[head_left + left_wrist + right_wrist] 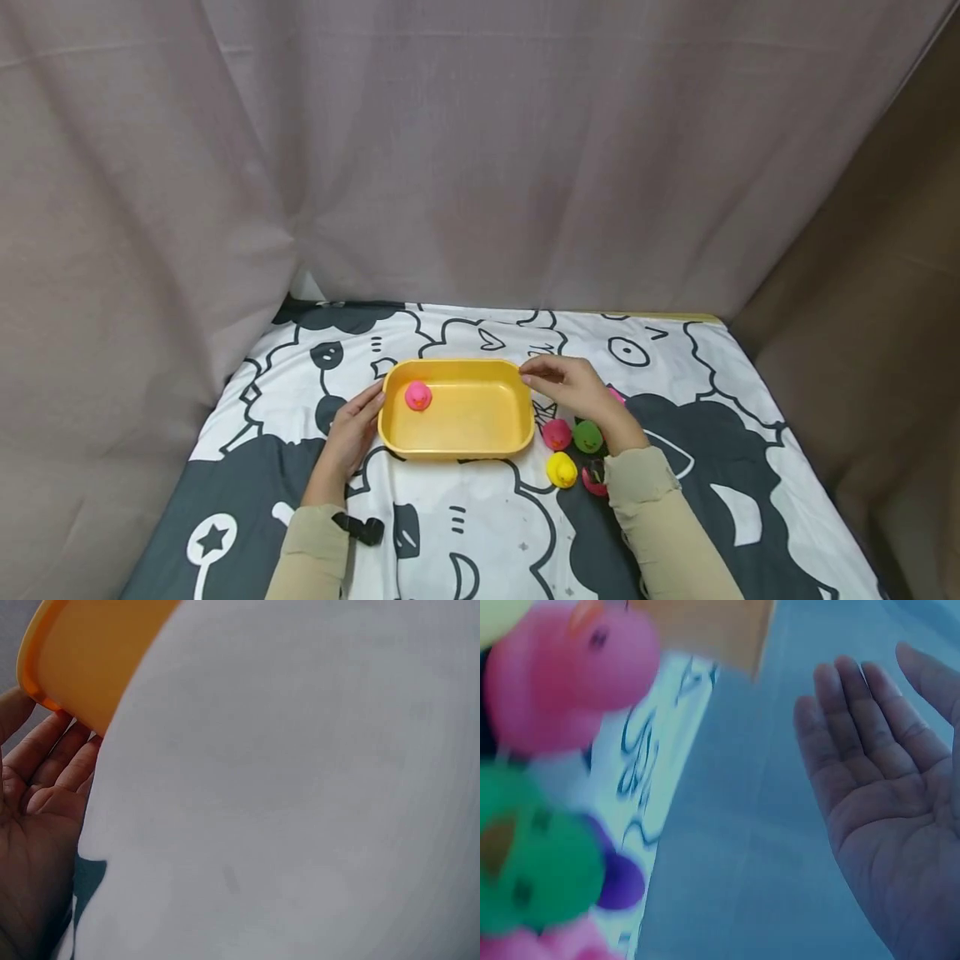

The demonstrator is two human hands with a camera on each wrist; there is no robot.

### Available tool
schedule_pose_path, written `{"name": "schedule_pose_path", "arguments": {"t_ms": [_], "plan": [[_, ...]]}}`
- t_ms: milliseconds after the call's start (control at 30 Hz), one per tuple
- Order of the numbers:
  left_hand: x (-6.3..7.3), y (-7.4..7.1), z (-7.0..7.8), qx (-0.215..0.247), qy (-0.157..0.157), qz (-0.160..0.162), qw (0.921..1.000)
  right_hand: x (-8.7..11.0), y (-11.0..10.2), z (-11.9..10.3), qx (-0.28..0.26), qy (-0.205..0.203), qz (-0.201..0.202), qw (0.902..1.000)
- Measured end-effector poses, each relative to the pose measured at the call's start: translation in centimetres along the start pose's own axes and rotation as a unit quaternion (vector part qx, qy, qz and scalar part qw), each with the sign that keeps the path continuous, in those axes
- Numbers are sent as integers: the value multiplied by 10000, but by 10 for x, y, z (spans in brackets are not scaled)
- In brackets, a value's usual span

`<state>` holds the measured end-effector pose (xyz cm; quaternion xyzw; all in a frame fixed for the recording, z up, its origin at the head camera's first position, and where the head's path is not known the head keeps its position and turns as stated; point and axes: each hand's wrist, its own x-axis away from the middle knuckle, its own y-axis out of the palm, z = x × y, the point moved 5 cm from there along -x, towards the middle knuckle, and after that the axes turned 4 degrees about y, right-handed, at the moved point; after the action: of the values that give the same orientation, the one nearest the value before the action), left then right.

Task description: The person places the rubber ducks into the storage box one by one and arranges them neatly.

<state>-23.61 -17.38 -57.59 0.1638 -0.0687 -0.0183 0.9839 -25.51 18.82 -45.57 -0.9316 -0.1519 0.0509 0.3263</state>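
A yellow rectangular tray (468, 429) lies on the patterned cloth, with one pink toy duck (417, 396) inside near its left end. My left hand (356, 429) touches the tray's left side; in the left wrist view its fingers (45, 746) extend up to the tray's corner. Over at the right end, my right hand (573, 390) hovers by the rim, and the right wrist view shows its palm empty and fingers extended. Below that hand sit a pink duck (557, 434), a green duck (588, 437) and a yellow duck (561, 470).
A red and black toy (594, 481) is partly hidden by the right sleeve. Something pink (616, 394) peeks out behind the right wrist. Grey curtains (480, 167) hang around the back and sides of the black-and-white cloth (450, 533).
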Motion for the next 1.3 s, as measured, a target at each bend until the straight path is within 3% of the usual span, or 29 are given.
{"name": "schedule_pose_path", "arguments": {"t_ms": [300,533,800,1000,1300], "plan": [[2,0,0,25,41,36,10000,28,-36,39,-45,449,719,9964],[1,0,1,48,23,43,10000,35,-48,69,684,934,1116,9870],[0,-1,-1,30,-45,57,10000,41,-33,96,985,1062,1022,9842],[2,-1,-1,52,-36,63,10000,41,-28,96,1113,868,1025,9847],[3,0,0,-33,46,-1,10000,42,-27,96,1270,1011,783,9836]]}}
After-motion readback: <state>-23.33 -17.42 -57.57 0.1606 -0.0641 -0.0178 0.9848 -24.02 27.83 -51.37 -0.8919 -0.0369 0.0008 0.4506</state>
